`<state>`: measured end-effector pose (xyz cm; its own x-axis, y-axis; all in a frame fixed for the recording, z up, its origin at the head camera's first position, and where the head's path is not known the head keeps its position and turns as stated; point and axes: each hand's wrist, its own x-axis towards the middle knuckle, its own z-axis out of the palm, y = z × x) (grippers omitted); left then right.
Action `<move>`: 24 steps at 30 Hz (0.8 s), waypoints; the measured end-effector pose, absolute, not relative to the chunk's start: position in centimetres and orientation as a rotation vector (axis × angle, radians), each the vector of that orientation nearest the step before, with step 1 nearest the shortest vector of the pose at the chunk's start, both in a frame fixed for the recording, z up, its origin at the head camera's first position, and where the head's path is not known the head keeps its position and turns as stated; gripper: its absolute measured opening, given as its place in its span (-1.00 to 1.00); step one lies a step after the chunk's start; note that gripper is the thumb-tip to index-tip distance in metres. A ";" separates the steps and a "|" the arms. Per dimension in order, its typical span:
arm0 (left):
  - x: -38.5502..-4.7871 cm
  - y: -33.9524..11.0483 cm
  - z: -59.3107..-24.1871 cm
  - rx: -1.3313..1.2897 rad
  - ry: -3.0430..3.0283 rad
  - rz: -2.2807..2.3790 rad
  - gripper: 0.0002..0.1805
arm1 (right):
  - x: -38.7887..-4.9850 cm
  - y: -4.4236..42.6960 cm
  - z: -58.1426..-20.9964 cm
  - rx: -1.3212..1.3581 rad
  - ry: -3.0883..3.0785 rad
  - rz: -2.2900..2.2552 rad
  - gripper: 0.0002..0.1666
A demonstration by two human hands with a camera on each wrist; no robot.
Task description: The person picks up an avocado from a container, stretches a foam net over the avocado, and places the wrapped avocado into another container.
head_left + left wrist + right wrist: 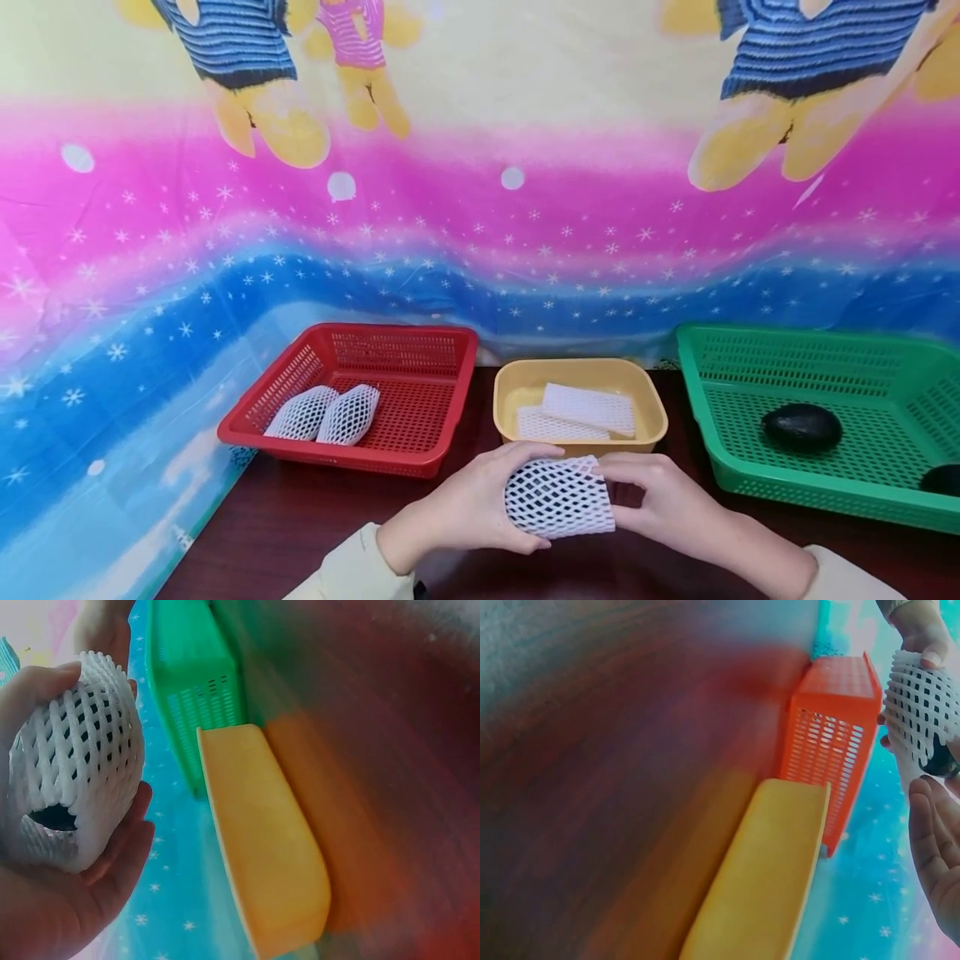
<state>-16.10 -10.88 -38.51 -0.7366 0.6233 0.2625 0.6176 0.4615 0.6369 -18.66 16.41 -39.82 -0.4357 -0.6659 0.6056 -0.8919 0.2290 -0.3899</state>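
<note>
Above the table's front part, my left hand (476,500) grips a dark avocado covered by a white foam net sleeve (561,498). Fingers and thumb curl round the sleeve from the left. My right hand (667,498) pinches the sleeve's open right end between thumb and fingers. Through the mesh the dark skin shows; in the right wrist view the avocado (934,760) peeks out at the sleeve's open end. The left wrist view shows a dark bit of the avocado (54,817) at the other end too.
A red basket (431,460) at the left holds two net-covered fruits (348,415). Flat foam nets (588,407) lie in the yellow tub (655,408) behind my hands. At the right, a green basket (810,489) contains a bare avocado (802,427) and another dark one (941,479), partly cut off.
</note>
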 end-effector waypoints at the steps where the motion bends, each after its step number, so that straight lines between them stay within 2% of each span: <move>1: -16.0 -10.9 -38.3 1.129 2.721 1.124 -0.04 | -18.7 16.5 -39.6 1.448 -2.200 1.017 -0.61; 6: -15.8 -11.0 -37.3 1.052 2.912 0.959 -0.09 | -18.7 16.9 -38.6 1.406 -2.208 0.985 -0.52; 14: -16.1 -12.1 -35.7 1.008 2.908 1.116 -0.07 | -18.8 18.1 -36.9 1.393 -2.198 1.061 -0.38; 19: -16.5 -13.2 -34.6 0.938 2.916 1.250 -0.06 | -19.3 19.3 -36.1 1.321 -2.181 0.988 -0.42; 24: -16.9 -14.2 -34.3 0.835 2.997 1.306 -0.05 | -20.0 20.9 -35.3 1.251 -2.196 0.887 -0.36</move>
